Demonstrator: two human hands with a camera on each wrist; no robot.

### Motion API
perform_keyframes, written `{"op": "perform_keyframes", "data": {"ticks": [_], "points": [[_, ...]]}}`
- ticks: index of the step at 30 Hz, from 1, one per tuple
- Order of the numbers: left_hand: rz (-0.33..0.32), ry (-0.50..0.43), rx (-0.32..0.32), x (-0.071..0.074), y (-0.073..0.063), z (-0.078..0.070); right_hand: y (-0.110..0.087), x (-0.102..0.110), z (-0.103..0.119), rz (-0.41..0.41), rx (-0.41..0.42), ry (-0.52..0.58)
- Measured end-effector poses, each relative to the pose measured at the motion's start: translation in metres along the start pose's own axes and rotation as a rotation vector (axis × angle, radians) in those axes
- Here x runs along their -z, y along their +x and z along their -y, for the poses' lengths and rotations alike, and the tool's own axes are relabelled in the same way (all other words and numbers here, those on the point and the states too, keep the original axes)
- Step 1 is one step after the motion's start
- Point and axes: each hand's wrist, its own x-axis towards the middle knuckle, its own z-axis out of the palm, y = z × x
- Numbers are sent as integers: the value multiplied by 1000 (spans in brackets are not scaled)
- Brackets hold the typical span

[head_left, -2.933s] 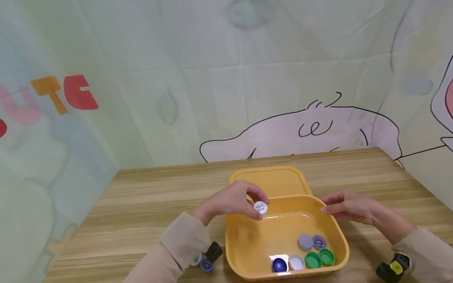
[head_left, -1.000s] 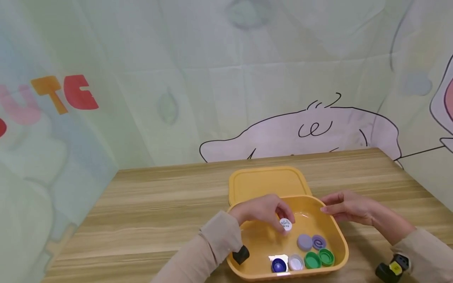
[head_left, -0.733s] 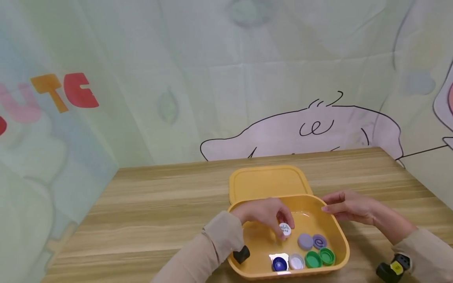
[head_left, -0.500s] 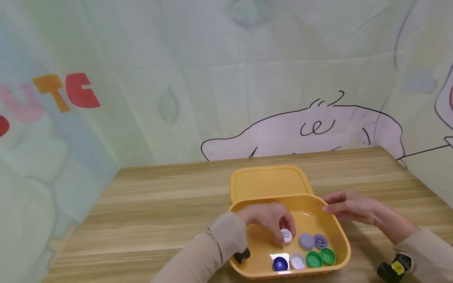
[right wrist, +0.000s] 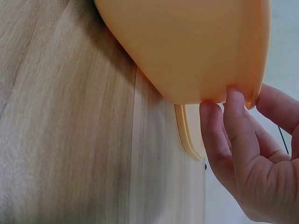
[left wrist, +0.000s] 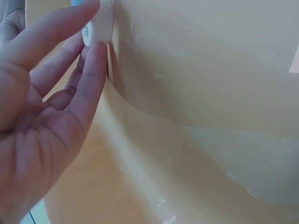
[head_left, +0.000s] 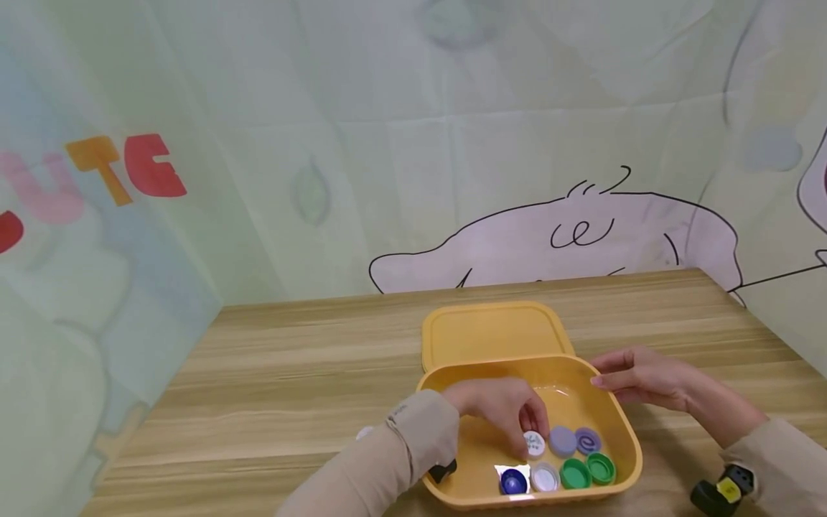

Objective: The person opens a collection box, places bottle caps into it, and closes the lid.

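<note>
L hand [head_left: 500,409] inside yellow tub [head_left: 620,427], fingertips pinching white printed bottle cap [head_left: 533,444] by its rim, cap low at tub floor; contact w/ floor hard to call. Wrist view: white cap [left wrist: 98,23] between thumb and fingers [left wrist: 93,70], pressed close to tub wall. Cap just L of plain lilac cap [head_left: 563,441], nearly touching; swirl-marked lilac cap [head_left: 587,439] next R. Front row near tub edge: dark blue cap [head_left: 513,481], pale cap [head_left: 545,477], two green caps [head_left: 587,470]. Cap flat, round, no long axis; printed face up. L hand the only one on it, R well apart.

R hand [head_left: 636,377] w/ fingers fairly straight, tips on tub's far-R rim; wrist view shows fingers [right wrist: 233,121] against rim. Yellow lid [head_left: 491,334] flat on wooden table [head_left: 291,359] behind tub.

Vs 2.9 s ago: cap then held high over tub's L rim; since carried down and R into tub, now beside lilac pair. R hand unchanged on rim. Caps in tub same layout.
</note>
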Motion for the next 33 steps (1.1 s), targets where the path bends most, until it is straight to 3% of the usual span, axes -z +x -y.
{"op": "perform_keyframes", "data": {"ticks": [13,21,33], "points": [[21,-40,-9,3,1,-3,0,1,0,16,19,3],[25,8,27,6,2,-8,0,0,-1,27,26,7],[47,11,14,12,0,-21,1,0,-1,28,21,0]]}}
